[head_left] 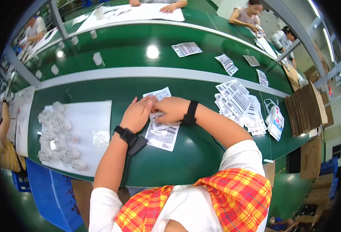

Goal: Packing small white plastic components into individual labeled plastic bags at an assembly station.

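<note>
Seen from the head camera, both hands meet over a printed leaflet (162, 133) on the green worktable (101, 87), directly beneath the fingers and running on toward the person's body. Its long axis lies roughly away-and-toward the worker, tilted slightly, with a second leaflet end (159, 93) showing just beyond the fingertips. The left hand (137, 114) rests on the leaflet's left part with fingers together and flat, pressing down. The right hand (171, 109) comes across from the right, loosely curled, its fingertips touching those of the left; whether it pinches a fold of paper or merely presses cannot be told. Both hands sit equally close to the sheet, the right one covering more of its upper part.

The leaflet is white with dense black print and small boxed figures, thin, flat and slightly creased. Each wrist carries a black band, and a dark tab (136, 145) hangs from the left one, lying just beside the leaflet's lower left corner.

Right of the right hand, near but apart, lies a fanned stack of similar leaflets (238, 104), and beyond that a bundle of clear bags (275, 121) and upright cardboard sheets (305, 110). Left of the left hand, well apart, a white sheet (91, 116) holds a cluster of small white fittings (58, 135)
</note>
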`<state>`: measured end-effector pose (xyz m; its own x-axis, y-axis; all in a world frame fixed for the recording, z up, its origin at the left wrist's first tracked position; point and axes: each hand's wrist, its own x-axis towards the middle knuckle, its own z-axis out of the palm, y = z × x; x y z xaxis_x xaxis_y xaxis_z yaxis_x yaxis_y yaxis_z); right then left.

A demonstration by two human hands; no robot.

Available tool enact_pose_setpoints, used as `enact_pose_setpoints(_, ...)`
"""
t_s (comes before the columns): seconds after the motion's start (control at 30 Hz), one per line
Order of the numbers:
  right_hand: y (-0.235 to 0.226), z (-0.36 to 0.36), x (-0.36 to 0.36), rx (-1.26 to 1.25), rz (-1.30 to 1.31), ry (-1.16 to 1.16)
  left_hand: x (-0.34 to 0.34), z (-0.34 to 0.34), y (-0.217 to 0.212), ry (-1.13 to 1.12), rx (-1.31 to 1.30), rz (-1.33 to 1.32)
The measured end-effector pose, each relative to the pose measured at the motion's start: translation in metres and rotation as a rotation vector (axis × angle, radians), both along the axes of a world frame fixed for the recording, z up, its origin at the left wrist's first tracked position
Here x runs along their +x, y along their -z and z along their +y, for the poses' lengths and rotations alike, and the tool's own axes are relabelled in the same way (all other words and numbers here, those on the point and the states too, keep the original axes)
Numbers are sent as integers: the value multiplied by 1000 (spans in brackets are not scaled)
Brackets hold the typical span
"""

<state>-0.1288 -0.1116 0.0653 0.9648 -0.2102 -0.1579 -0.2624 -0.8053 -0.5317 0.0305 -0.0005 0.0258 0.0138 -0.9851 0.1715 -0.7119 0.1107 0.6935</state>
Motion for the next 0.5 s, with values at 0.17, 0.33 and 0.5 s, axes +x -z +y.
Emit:
enact_pose_setpoints(0.17,18,8,-16,-91,-66,-151,3,-11,4,36,60,-249)
enact_pose_setpoints(0.33,-16,48,-76,-28,29,-227,2,0,14,49,-78,-321)
enact_pose_setpoints(0.5,-74,-9,0,-15,-182,49,-10,-2,0,-98,-95,-255)
